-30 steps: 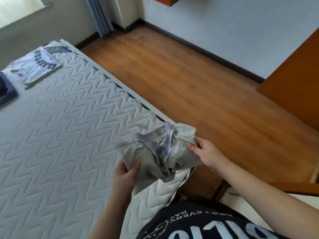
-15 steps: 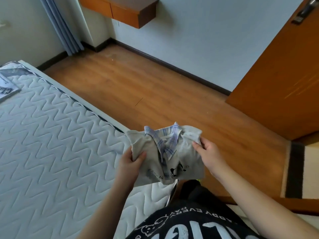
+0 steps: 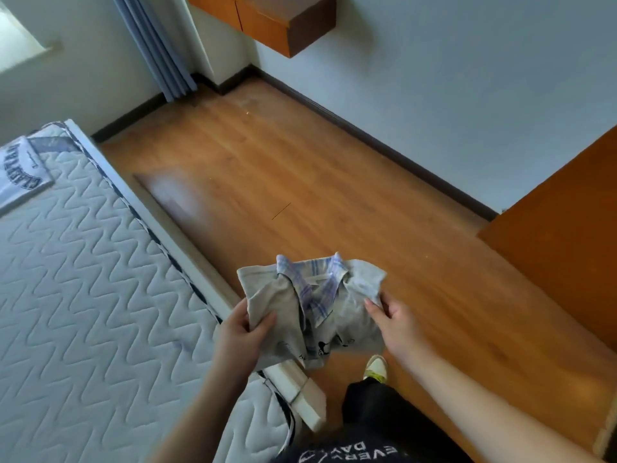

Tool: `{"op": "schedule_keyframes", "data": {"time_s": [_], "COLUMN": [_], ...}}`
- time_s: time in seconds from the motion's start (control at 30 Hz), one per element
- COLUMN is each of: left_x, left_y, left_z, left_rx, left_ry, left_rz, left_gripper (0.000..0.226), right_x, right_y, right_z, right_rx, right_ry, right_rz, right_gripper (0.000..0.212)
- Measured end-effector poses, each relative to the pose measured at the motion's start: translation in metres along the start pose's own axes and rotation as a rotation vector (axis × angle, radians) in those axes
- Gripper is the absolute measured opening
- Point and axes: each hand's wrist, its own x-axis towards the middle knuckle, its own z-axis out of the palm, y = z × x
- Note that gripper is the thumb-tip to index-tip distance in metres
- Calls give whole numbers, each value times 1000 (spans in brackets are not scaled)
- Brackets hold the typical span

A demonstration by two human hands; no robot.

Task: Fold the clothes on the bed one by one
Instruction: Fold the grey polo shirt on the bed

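A small grey shirt (image 3: 354,315) with a blue plaid collar is folded into a compact bundle and held in the air beside the bed's near corner, over the floor. My left hand (image 3: 242,332) grips its left edge, thumb on top. My right hand (image 3: 394,320) pinches its right edge. The quilted white mattress (image 3: 83,295) fills the left. A folded white printed T-shirt (image 3: 20,175) lies on it at the far left edge of view.
Wooden floor (image 3: 300,195) stretches ahead to a pale wall. An orange wooden door (image 3: 567,228) stands at right. A wall-mounted wooden cabinet (image 3: 277,21) hangs at the top, a blue curtain (image 3: 157,48) beside it. My shoe (image 3: 375,367) shows below the shirt.
The folded shirt has moved with both hands from above the mattress corner out to the right, over the floor. The view has swung right, away from the bed.
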Motion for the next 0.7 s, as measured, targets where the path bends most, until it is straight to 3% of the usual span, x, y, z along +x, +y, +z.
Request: {"op": "schedule_keyframes", "data": {"time_s": [0.27, 0.4, 0.6, 0.7], "left_x": [49, 73, 108, 133], "left_y": [58, 65, 67, 71], "left_z": [68, 79, 67, 54], "left_rx": [-59, -89, -120, -154], "left_ry": [49, 71, 118, 156], "left_rz": [-10, -32, -35, -62], "left_gripper": [33, 34, 39, 41], "right_x": [86, 112, 162, 190], "right_y": [-52, -66, -93, -111], "right_z": [-91, -98, -86, -70], "right_rx": [31, 18, -105, -126], "right_ry": [-17, -25, -102, -117], "right_rz": [17, -17, -73, -84], "right_gripper": [13, 14, 39, 27]}}
